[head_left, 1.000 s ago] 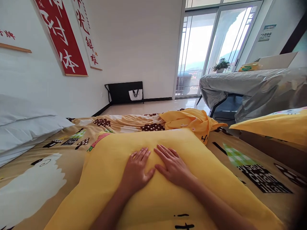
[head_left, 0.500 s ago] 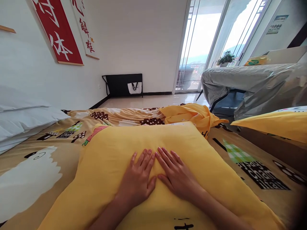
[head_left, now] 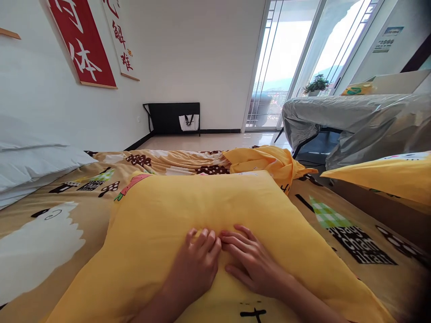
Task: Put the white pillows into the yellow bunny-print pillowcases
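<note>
A large yellow pillow lies on the patterned bed sheet in front of me. Both palms rest on its top, side by side near the middle. My left hand lies palm down with the fingers curled slightly and held together, touching the fabric. My right hand lies flat beside it, fingers stretched out toward the left hand so the fingertips almost meet. Neither hand holds anything.
White pillows lie at the left by the wall. A crumpled yellow cloth sits beyond the pillow. Another yellow pillow is at the right. A table under grey plastic stands by the glass doors.
Both hands slid back toward me over the pillow, and the fingers of the left hand curled in. The camera shifted slightly.
</note>
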`<action>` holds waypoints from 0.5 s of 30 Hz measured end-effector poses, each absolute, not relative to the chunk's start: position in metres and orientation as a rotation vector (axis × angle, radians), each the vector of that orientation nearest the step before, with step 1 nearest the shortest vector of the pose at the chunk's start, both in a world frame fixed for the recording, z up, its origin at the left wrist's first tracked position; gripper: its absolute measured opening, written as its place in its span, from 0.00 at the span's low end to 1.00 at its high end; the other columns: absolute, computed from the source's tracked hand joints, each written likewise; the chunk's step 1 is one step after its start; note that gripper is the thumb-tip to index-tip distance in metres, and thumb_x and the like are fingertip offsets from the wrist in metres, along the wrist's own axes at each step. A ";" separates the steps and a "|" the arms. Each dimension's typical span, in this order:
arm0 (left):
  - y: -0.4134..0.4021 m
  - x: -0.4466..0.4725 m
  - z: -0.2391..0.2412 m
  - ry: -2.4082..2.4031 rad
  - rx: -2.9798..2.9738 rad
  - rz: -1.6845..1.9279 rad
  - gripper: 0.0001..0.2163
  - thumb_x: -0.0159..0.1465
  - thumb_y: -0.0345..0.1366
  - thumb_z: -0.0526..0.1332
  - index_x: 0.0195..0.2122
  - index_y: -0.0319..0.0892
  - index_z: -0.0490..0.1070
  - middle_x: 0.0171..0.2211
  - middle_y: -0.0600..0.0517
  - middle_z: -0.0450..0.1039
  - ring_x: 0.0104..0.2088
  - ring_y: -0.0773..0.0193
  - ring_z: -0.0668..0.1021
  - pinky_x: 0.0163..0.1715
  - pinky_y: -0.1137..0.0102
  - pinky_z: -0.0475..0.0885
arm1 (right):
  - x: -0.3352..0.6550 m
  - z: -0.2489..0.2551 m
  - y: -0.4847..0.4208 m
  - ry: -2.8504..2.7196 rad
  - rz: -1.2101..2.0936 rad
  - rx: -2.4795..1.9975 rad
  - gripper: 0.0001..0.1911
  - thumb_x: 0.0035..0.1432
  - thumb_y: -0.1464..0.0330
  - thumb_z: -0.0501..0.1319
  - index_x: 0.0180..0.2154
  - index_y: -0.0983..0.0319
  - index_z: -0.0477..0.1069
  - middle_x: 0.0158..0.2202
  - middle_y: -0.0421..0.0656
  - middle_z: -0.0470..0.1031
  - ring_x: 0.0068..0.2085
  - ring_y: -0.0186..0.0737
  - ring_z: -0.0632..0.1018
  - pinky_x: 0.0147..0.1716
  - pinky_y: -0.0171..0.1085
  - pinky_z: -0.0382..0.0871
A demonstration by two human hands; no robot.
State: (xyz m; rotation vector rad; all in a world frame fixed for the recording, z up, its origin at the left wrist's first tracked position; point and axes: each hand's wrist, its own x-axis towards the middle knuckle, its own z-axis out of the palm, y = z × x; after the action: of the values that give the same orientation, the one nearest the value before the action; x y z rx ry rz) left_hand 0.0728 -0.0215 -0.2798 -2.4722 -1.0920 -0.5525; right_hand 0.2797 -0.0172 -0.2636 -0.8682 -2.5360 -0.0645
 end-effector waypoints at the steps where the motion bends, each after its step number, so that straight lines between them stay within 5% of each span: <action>1: -0.022 0.073 -0.279 -1.094 -2.491 -0.553 0.16 0.65 0.36 0.51 0.52 0.42 0.66 0.49 0.45 0.71 0.51 0.55 0.69 0.51 0.55 0.59 | 0.278 -0.263 -0.017 -2.504 -0.041 -0.859 0.15 0.63 0.63 0.53 0.48 0.60 0.68 0.46 0.48 0.75 0.52 0.44 0.72 0.58 0.49 0.57; 6: -0.022 0.074 -0.272 -1.177 -2.587 -0.549 0.13 0.62 0.34 0.54 0.48 0.44 0.66 0.43 0.47 0.70 0.43 0.56 0.69 0.44 0.57 0.62 | 0.274 -0.265 -0.015 -2.410 -0.099 -0.908 0.08 0.62 0.67 0.53 0.39 0.60 0.69 0.38 0.45 0.73 0.40 0.42 0.71 0.47 0.45 0.64; 15: -0.022 0.055 -0.265 -1.433 -2.473 -0.628 0.05 0.63 0.33 0.51 0.35 0.44 0.66 0.32 0.50 0.66 0.35 0.58 0.66 0.35 0.61 0.59 | 0.292 -0.271 -0.010 -2.269 -0.176 -1.124 0.08 0.65 0.70 0.50 0.36 0.60 0.67 0.35 0.45 0.71 0.36 0.41 0.68 0.39 0.41 0.61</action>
State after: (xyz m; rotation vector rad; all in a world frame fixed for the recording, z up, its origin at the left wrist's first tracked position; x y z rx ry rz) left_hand 0.0551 -0.0224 -0.2646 -2.4733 -1.4327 -0.6277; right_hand 0.2918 -0.0100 -0.2707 -1.1239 -2.2688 -0.1757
